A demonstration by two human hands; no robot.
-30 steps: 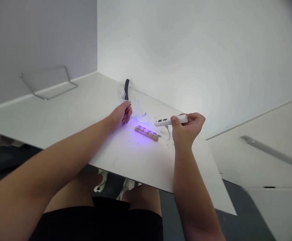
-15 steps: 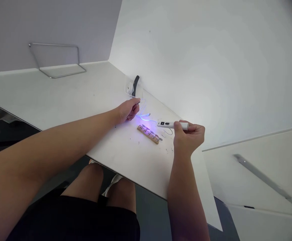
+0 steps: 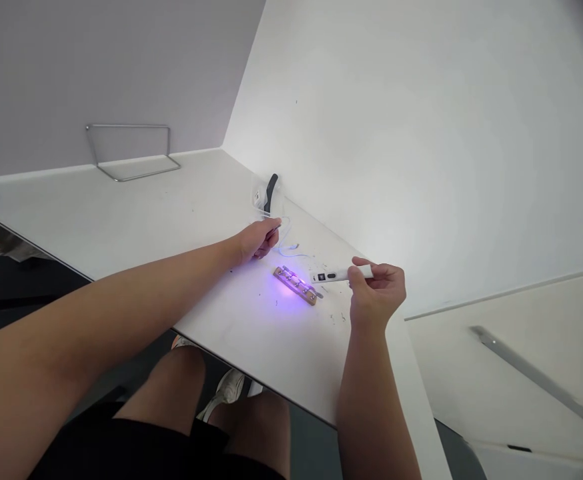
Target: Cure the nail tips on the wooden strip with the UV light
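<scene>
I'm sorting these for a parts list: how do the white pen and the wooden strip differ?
The white pen is smooth and white with dark buttons, while the wooden strip is tan and studded with metal pieces. The pen is gripped in the right hand, while the strip lies on the table. Purple light falls on the strip, not the pen's body. Both are long and narrow.

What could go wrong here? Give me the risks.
Purple light glows on the wooden strip beside the white pen in the right hand; if that light is UV, it could harm eyes or skin. The thin cable by the left hand could snag and drag things out of place.
</scene>
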